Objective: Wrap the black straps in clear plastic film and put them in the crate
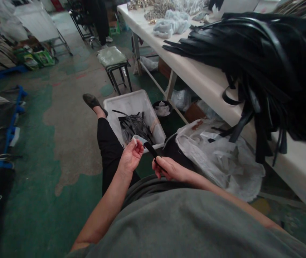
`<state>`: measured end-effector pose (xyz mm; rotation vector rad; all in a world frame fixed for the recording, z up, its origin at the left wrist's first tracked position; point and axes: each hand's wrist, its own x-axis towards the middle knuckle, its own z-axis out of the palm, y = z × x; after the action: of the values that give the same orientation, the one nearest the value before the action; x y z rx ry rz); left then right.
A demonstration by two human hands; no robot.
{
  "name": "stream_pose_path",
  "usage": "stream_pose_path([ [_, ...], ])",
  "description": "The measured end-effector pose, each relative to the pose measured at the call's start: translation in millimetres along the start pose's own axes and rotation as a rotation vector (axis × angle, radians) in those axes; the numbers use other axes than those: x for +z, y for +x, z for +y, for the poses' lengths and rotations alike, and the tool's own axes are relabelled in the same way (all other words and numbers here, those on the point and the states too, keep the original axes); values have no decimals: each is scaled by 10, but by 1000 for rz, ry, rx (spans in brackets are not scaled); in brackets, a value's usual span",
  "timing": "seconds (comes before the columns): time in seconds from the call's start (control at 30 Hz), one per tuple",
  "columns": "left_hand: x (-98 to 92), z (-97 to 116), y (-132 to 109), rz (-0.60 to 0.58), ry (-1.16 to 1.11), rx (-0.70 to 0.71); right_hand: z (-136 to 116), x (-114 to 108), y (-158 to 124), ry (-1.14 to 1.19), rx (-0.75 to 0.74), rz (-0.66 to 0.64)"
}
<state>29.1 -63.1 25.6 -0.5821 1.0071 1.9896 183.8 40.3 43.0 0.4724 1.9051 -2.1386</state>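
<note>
My right hand (pixel 167 167) is closed around a black strap (pixel 150 148), whose end points up and to the left. Just left of it, my left hand (pixel 131 154) pinches a thin whitish strip (pixel 140 139) that curves over to the strap's end. It looks like a backing film, though where it joins the strap is too small to make out. Beyond both hands stands a white plastic bin (pixel 149 104) holding a heap of black strips (pixel 135 125). A large bundle of black straps (pixel 262 53) lies on the table at the right, with ends hanging over its edge.
The long white table (pixel 201 77) runs along my right. Below it sit a white plastic sack (pixel 230 165) with pale scraps and a black bucket (pixel 156 104). A stool (pixel 112 59) stands past the bin. Blue pallets (pixel 11 132) lie at the left. Another person (pixel 99 18) is far off.
</note>
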Motion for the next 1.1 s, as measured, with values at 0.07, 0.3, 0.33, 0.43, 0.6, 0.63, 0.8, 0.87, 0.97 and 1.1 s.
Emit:
stream_pose_path([
  [0.07, 27, -9, 9, 24, -34, 12, 57, 58, 20, -66, 33, 0],
  [0.3, 87, -85, 2, 28, -66, 17, 73, 81, 153, -221, 6, 62],
  [0.33, 80, -100, 4, 20, -62, 15, 53, 81, 163, -246, 0, 73],
  [0.43, 52, -142, 19, -13, -36, 25, 2, 87, 172, -293, -6, 120],
  [0.6, 35, -173, 37, -40, 12, 50, 16, 97, 170, -276, 34, 156],
  [0.63, 39, -175, 37, -48, 20, 57, 28, 96, 171, -278, 38, 158],
  [0.8, 56, -172, 50, -78, 7, 75, 78, 88, 182, -308, 85, 149],
  [0.87, 53, -165, 65, -57, -28, 75, 86, 93, 180, -316, 101, 145],
  [0.97, 38, -150, 87, -22, -71, 67, 92, 109, 172, -312, 99, 131],
  [1.1, 16, -142, 104, -3, -75, 59, 117, 106, 177, -284, 90, 146],
])
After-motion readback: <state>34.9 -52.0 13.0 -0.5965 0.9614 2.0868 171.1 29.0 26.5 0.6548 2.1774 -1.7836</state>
